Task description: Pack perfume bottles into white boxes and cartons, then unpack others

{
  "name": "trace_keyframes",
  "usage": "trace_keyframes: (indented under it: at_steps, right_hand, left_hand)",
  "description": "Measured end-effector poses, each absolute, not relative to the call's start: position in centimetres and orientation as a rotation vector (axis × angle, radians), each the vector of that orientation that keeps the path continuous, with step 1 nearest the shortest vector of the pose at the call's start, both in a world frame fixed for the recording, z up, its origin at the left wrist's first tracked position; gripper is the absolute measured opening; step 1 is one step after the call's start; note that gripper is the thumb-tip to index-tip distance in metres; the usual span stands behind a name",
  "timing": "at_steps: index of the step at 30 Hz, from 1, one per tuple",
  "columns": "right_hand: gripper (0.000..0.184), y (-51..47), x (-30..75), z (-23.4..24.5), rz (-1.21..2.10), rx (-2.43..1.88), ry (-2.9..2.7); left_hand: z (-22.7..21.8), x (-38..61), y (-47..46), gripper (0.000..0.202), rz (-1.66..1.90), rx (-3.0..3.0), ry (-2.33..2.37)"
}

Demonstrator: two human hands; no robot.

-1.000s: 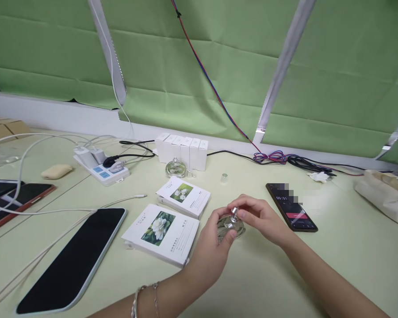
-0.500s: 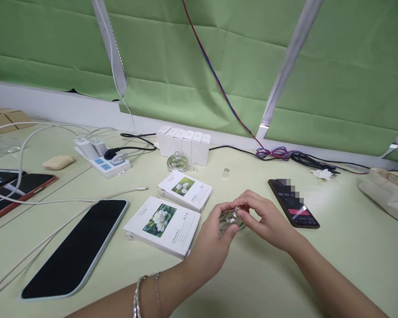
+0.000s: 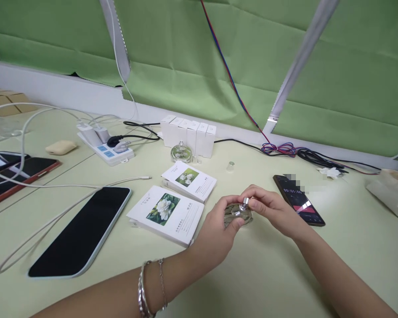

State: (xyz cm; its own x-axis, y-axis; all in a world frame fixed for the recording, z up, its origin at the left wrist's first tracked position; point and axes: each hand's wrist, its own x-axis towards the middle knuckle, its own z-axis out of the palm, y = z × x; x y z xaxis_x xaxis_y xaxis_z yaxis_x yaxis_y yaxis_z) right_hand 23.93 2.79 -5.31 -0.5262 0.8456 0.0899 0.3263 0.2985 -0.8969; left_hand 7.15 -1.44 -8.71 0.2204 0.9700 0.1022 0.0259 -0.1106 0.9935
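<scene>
The single head-worn view looks forward and down from fairly near, over the left hand (image 3: 215, 229) and right hand (image 3: 273, 211), across the tabletop (image 3: 358, 238) to the green blinds (image 3: 175, 44).

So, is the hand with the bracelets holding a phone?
No, the left hand, with bracelets on its arm, holds a glass perfume bottle.

Left hand (image 3: 217, 225) covers the left side of the glass bottle (image 3: 232, 213). Pixelation masks part of the timer phone (image 3: 310, 215). Fine print on the nearer flower box (image 3: 167, 214) is illegible. Frame edges cut off the beige bag (image 3: 389, 194) and red-cased phone (image 3: 26, 173).
</scene>
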Motion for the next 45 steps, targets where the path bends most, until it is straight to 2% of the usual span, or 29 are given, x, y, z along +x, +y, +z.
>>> trace_keyframes:
  at_steps: [5, 11, 14, 19, 21, 45]
  right_hand:
    - [0.029, 3.2, 24.1, -6.1, 1.415, -1.018, -1.809]
    - [0.027, 3.0, 23.9, -5.9, 1.416, -1.006, -1.826]
    - [0.021, 2.6, 23.9, -5.4, 1.246, -1.040, -1.959]
    - [0.014, 1.8, 23.7, -4.1, 0.698, -1.126, -2.298]
    - [0.015, 1.8, 23.7, -3.7, 0.627, -1.150, -2.364]
    - [0.005, 2.1, 23.7, -3.7, 0.824, -1.165, -2.247]
  left_hand:
    - [-8.7, 7.2, -1.4, 0.032, 1.101, 1.387, 0.988]
    - [-8.7, 7.1, -1.4, 0.031, 1.092, 1.393, 0.997]
    - [-8.5, 7.0, -1.4, 0.033, 1.090, 1.407, 1.000]
    - [-8.3, 7.1, -1.5, 0.032, 1.115, 1.404, 0.978]
    - [-8.3, 7.1, -1.4, 0.032, 1.123, 1.397, 0.960]
    - [-9.0, 7.1, -1.1, 0.030, 1.104, 1.391, 0.975]
